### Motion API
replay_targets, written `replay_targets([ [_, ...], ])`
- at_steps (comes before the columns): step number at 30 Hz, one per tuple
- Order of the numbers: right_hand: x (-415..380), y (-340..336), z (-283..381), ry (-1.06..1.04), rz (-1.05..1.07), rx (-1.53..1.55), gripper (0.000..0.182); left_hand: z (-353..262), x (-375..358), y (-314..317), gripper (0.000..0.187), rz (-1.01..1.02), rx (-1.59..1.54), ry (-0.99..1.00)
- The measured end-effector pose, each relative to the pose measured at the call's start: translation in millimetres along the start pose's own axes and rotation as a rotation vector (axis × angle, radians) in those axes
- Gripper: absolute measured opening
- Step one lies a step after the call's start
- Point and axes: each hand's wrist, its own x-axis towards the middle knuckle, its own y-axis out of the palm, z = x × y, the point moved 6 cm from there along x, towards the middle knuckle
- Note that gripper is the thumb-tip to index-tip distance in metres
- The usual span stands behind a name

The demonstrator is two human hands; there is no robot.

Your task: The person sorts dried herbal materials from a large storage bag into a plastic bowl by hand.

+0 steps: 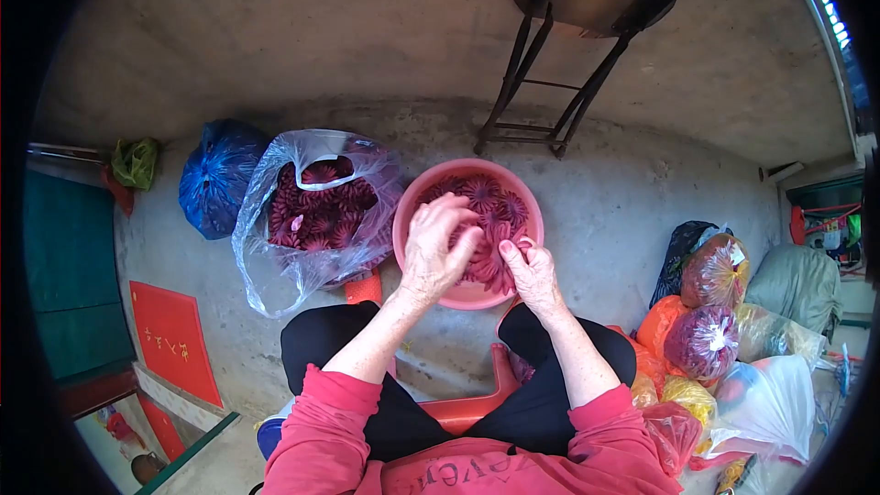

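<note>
A pink basin (403,261) stands on the floor before my knees, with several dark red, many-petalled flower-like pieces (481,192) inside. My right hand (534,277) is closed at the basin's right side, its thumb pressed on a lighter red, flower-like piece (492,272) with finger-like petals. Over the left part of the basin, my left hand (440,243) is raised with its fingers curved and apart and the thumb pointing toward that piece. Nothing shows in its grasp, though its palm side is partly hidden.
Left of the basin sits an open clear plastic bag (252,247) full of similar dark red pieces, beside a blue bag (220,179). Several filled bags (701,344) crowd the right. A folding stool (559,82) stands by the wall. A red sheet (174,339) lies at left.
</note>
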Motion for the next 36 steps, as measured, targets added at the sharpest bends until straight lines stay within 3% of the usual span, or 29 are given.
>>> replay_targets([
  [2,-0.2,-1.6,6.0,-0.033,-0.024,-0.037,0.042,-8.3,0.0,4.5,0.015,0.027,-0.07,0.028],
  [7,-8.9,-2.3,-5.4,0.267,0.008,0.001,0.045,-15.2,-8.3,16.3,0.013,0.125,-0.095,0.058],
  [12,-12.3,-6.0,-8.8,0.333,0.065,-0.148,0.046,27.0,-1.4,0.6,0.012,0.014,-0.043,-0.146],
  [17,-9.6,3.1,3.6,0.266,0.15,-0.039,0.048,48.2,-9.0,0.5,0.011,0.051,0.194,-0.266],
  [21,-11.7,-10.2,-9.4,0.375,0.164,-0.062,0.044,77.6,-10.4,-14.6,0.014,0.162,0.312,-0.524],
  [22,-10.8,-7.3,-10.9,0.371,0.158,-0.059,0.044,76.6,-8.9,-13.9,0.014,0.163,0.314,-0.516],
  [26,-4.3,13.4,-0.8,0.101,0.107,0.109,0.04,42.9,-1.2,-13.4,0.014,-0.092,0.076,-0.184],
  [27,-5.3,11.9,1.0,0.106,0.104,0.107,0.04,37.8,-1.8,-11.1,0.014,-0.088,0.073,-0.186],
  [31,-5.5,4.1,13.4,0.176,0.056,-0.003,0.039,-1.1,1.6,0.3,0.015,0.051,-0.109,0.106],
  [36,-12.5,3.4,2.3,0.23,0.069,-0.047,0.044,-8.7,-8.9,17.8,0.013,0.16,-0.13,0.028],
])
